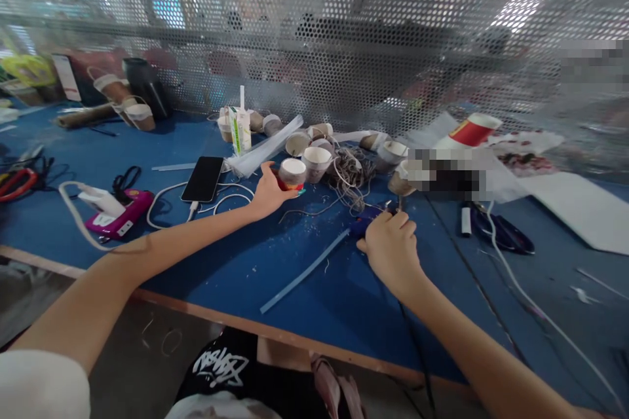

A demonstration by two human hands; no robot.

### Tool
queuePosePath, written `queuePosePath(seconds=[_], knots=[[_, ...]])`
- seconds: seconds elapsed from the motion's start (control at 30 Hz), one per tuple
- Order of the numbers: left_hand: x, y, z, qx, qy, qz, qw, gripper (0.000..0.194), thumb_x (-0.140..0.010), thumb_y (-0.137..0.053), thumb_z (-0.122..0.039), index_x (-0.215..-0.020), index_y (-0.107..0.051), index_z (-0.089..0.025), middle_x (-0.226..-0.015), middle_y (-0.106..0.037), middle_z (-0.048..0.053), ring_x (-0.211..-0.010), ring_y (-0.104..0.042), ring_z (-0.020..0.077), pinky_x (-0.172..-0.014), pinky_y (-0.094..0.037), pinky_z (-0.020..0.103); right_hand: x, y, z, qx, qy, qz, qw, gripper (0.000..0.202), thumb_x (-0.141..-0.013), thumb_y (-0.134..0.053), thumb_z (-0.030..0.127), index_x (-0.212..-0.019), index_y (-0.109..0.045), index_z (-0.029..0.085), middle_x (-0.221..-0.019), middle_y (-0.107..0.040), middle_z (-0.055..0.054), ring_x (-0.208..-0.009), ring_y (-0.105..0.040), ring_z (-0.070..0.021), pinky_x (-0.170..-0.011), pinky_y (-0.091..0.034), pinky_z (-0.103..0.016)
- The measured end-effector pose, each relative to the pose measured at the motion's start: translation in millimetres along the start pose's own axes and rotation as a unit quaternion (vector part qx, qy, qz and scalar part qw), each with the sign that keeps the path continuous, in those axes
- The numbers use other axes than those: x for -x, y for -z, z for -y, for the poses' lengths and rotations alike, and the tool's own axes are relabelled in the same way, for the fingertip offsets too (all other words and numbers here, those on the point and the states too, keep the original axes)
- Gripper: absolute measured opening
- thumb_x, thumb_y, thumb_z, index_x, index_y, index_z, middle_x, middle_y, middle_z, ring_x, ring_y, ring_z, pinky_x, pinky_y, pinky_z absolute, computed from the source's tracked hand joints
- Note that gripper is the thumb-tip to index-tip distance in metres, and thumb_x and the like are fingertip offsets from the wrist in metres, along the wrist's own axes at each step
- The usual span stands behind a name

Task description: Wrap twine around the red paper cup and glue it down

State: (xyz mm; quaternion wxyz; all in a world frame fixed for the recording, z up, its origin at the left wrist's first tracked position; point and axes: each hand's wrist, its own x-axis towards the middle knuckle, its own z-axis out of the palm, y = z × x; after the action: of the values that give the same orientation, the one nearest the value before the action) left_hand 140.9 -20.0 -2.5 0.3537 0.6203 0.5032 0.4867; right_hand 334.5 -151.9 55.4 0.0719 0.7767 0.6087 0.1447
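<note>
My left hand [270,191] is closed around a small cup [293,170] with a pale top and a red and yellow lower part. Its underside is hidden by my fingers. Over the table on the right, my right hand [393,245] grips a blue glue gun [362,224]. A long translucent glue stick [305,271] runs from the gun toward the table's front edge. Beyond my hands lie several small paper-like cups [317,160] and a tangle of grey-brown twine [351,170].
A phone [202,179] with a white cable and a magenta power strip [120,213] lie left. Clear glue sticks [268,147] and a drink carton [240,129] stand behind. Dark-handled pliers [506,232] and a white board [584,209] are right. A perforated metal screen [314,46] rises behind.
</note>
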Motion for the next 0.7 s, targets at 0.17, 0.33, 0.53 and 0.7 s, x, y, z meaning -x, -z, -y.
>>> queuePosePath(seconds=[0.17, 0.33, 0.53, 0.7], knots=[[5, -0.5, -5, 0.209, -0.003, 0.016, 0.978, 0.074, -0.046, -0.089, -0.022, -0.105, -0.045, -0.02, -0.123, -0.059, 0.011, -0.112, -0.063, 0.0259, -0.102, -0.048, 0.045, 3, -7, -1, 0.013, 0.013, -0.05, 0.999, 0.033, -0.081, -0.073, 0.02, -0.095, -0.059, -0.006, -0.091, -0.06, -0.03, -0.089, -0.059, -0.0405, -0.064, -0.045, -0.037], [12, -3.7, -5, 0.402, 0.053, 0.067, 0.912, 0.062, -0.048, -0.092, -0.027, -0.099, -0.059, -0.017, -0.105, -0.071, 0.006, -0.101, -0.068, 0.0225, -0.098, -0.051, 0.041, 8, -5, -2, 0.032, 0.004, -0.122, 0.992, 0.02, -0.084, -0.067, 0.018, -0.086, -0.059, 0.0, -0.084, -0.059, -0.026, -0.085, -0.057, -0.0381, -0.066, -0.046, -0.04], [16, -4.4, -7, 0.503, 0.158, 0.113, 0.842, 0.038, -0.054, -0.087, -0.011, -0.087, -0.069, -0.014, -0.09, -0.076, 0.003, -0.089, -0.072, 0.0164, -0.098, -0.052, 0.033, 8, -11, -8, -0.002, -0.001, -0.181, 0.983, 0.032, -0.079, -0.074, 0.023, -0.094, -0.056, 0.001, -0.091, -0.058, -0.028, -0.091, -0.055, -0.0421, -0.074, -0.05, -0.053], [17, -1.2, -7, 0.509, 0.209, 0.151, 0.821, 0.018, -0.077, -0.072, -0.009, -0.094, -0.07, -0.013, -0.097, -0.076, 0.006, -0.092, -0.073, 0.02, -0.102, -0.053, 0.04, -5, -31, -14, -0.203, 0.054, -0.233, 0.95, 0.035, -0.079, -0.069, 0.024, -0.104, -0.049, 0.011, -0.103, -0.061, -0.023, -0.096, -0.06, -0.0377, -0.079, -0.052, -0.052]])
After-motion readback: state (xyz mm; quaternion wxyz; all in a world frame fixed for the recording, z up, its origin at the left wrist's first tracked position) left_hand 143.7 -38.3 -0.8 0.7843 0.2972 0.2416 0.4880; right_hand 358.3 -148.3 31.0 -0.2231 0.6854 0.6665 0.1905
